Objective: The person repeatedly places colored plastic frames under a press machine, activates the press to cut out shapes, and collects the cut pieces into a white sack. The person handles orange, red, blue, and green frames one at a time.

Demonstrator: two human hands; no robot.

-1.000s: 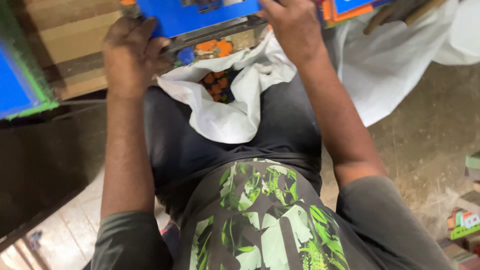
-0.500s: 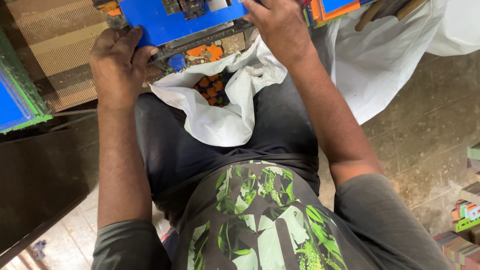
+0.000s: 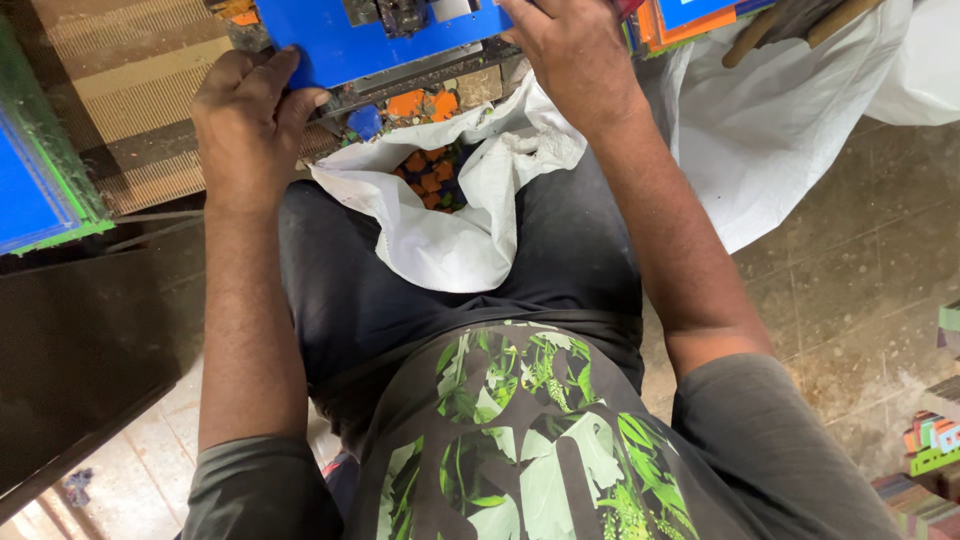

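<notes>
Both hands and the blue panel (image 3: 330, 45) sit lower and nearer in view than half a second ago, more of the panel's top edge and its dark metal fitting (image 3: 398, 14) now showing, while the lap and the sack have hardly shifted; the panel lies flat across a grimy bench edge (image 3: 420, 82) at the top of the view, just above the person's knees; the left hand (image 3: 248, 110) is curled over the panel's near left corner, fingers wrapped onto its face and thumb beneath, holding it firmly; the right hand (image 3: 572, 55) presses down on the panel's right end with fingers bent over it, though whether they grip or only steady it I cannot tell; judging from this two-handed hold, the step in hand is seating or sliding the panel into place, and the next move calls for even pressure from both sides so it does not skew; below it, a white sack (image 3: 440, 230) lies open on the lap, orange and blue offcuts (image 3: 428, 170) inside; further out, a green-edged blue board (image 3: 40, 190) stands left and stacked coloured pieces (image 3: 935, 440) rest on the floor at right
</notes>
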